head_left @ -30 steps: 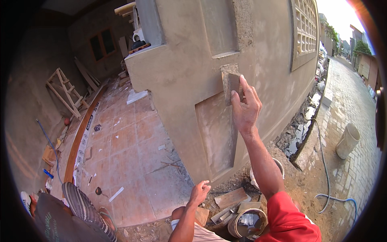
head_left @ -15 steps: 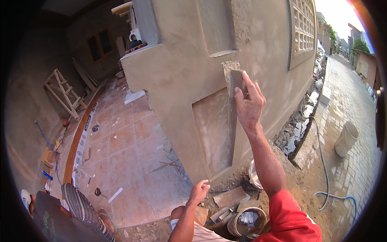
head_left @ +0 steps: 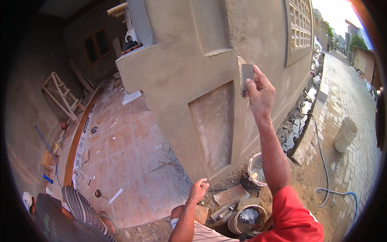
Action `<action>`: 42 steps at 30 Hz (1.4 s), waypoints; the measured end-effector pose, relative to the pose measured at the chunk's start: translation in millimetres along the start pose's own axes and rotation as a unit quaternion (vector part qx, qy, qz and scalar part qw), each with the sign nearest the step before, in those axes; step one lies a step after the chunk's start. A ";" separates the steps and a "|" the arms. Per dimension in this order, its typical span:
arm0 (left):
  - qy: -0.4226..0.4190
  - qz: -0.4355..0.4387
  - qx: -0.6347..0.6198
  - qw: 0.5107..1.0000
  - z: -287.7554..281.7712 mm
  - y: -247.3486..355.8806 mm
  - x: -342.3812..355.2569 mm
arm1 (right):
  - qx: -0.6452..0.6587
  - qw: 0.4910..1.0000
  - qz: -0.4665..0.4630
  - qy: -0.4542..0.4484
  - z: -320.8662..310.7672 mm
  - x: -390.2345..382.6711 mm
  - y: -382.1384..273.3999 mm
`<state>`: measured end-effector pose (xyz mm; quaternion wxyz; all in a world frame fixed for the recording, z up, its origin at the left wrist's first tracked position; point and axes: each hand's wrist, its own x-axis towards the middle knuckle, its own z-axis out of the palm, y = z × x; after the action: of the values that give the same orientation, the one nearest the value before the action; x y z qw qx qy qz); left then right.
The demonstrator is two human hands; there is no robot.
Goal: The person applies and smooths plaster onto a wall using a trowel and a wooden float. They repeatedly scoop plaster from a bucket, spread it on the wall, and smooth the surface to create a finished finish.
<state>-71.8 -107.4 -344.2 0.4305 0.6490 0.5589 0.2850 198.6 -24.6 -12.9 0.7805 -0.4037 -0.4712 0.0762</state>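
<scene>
My right hand [head_left: 260, 94] grips a small grey flat block [head_left: 247, 74] upright between thumb and fingers, against a narrow, mortar-streaked strip [head_left: 242, 60] on the plastered wall [head_left: 173, 76], just above and right of a recessed panel [head_left: 211, 125]. Whether the strip is a loose piece is unclear. My left hand [head_left: 196, 191] is low at the wall's bottom edge, fingers loosely apart and partly bent, with nothing visible in them. Below it lie board offcuts [head_left: 225, 197] and a bucket of murky water [head_left: 237, 224]; a white bucket [head_left: 256, 158] stands at the wall's foot.
A co-worker [head_left: 68, 209] in striped shorts is at lower left. Behind are a tiled floor [head_left: 125, 161], long plank [head_left: 74, 157] and wooden frame [head_left: 60, 92]. To the right run a wet gutter [head_left: 300, 125], hose [head_left: 318, 141] and paved lane beside an upright pail [head_left: 345, 134].
My right hand and the block have moved rightward and slightly upward along the wall, and the streaked strip now shows narrower, right of the panel. My left hand stays about where it was.
</scene>
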 end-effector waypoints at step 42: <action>0.004 -0.004 0.007 1.000 -5.0 -2.1 -0.2 | -0.081 0.997 -0.013 -0.010 43.3 -14.0 -38.4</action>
<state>-77.1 -106.4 -343.6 0.4251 0.6483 0.5653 0.2820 146.4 -32.9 14.5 0.7416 -0.4582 -0.4890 0.0316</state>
